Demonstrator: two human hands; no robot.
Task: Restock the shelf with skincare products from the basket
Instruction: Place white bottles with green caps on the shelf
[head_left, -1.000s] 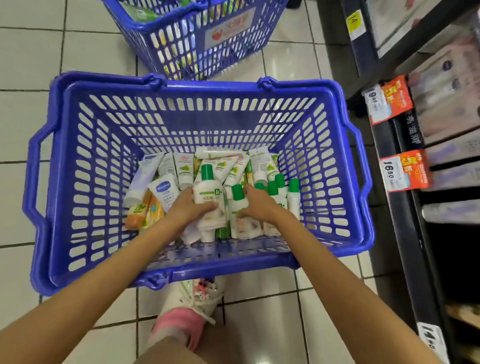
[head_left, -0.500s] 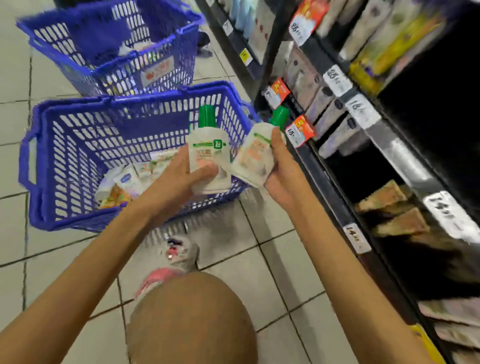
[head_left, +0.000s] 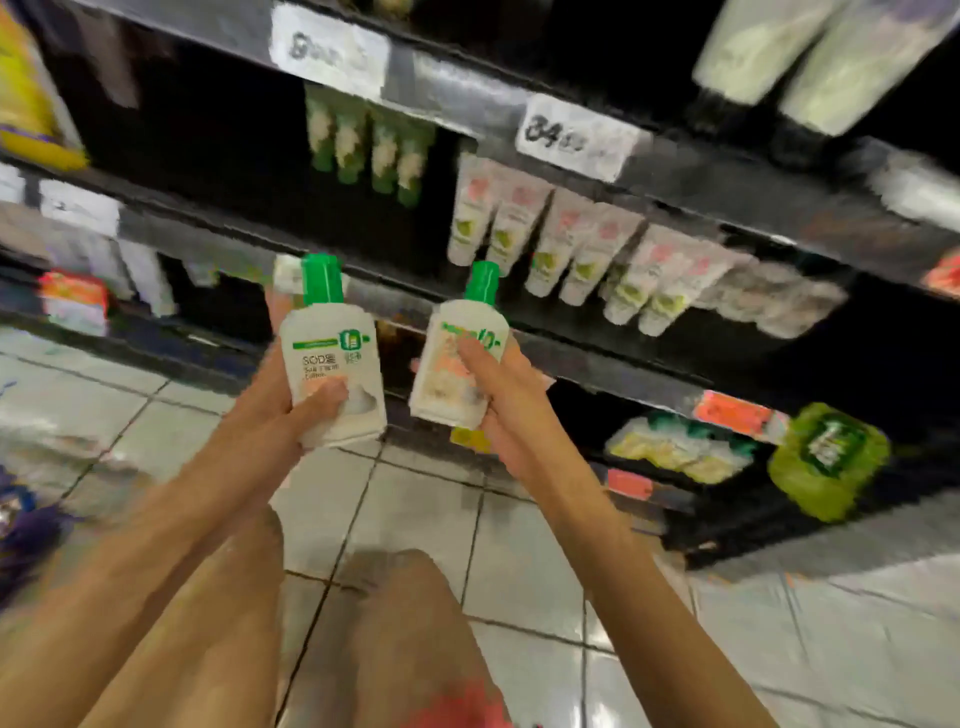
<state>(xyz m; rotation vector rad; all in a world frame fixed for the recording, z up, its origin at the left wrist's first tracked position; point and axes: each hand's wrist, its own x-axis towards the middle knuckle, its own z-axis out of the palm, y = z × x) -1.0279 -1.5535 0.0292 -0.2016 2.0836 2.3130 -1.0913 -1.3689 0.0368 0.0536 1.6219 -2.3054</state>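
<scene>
My left hand (head_left: 283, 400) grips a white bottle with a green cap (head_left: 332, 353), held upright in front of the dark shelf (head_left: 467, 322). A second white bottle with a green cap (head_left: 457, 358) is gripped by my right hand (head_left: 498, 400), tilted slightly right, beside the first. Both bottles hang in the air short of the shelf edge. The basket is out of view, apart from a blurred blue shape (head_left: 21, 525) at the left edge.
Rows of white tubes (head_left: 561, 244) hang on the shelf above the bottles, with green-and-white tubes (head_left: 363, 145) further up. Price tags (head_left: 574, 137) line the shelf edges. A green pack (head_left: 826, 460) sits low at the right. My knees (head_left: 395, 623) are over the tiled floor.
Both hands lifted a bottle each out of the basket and carried them right and up toward the shelf. My view swung from the basket to the shelf.
</scene>
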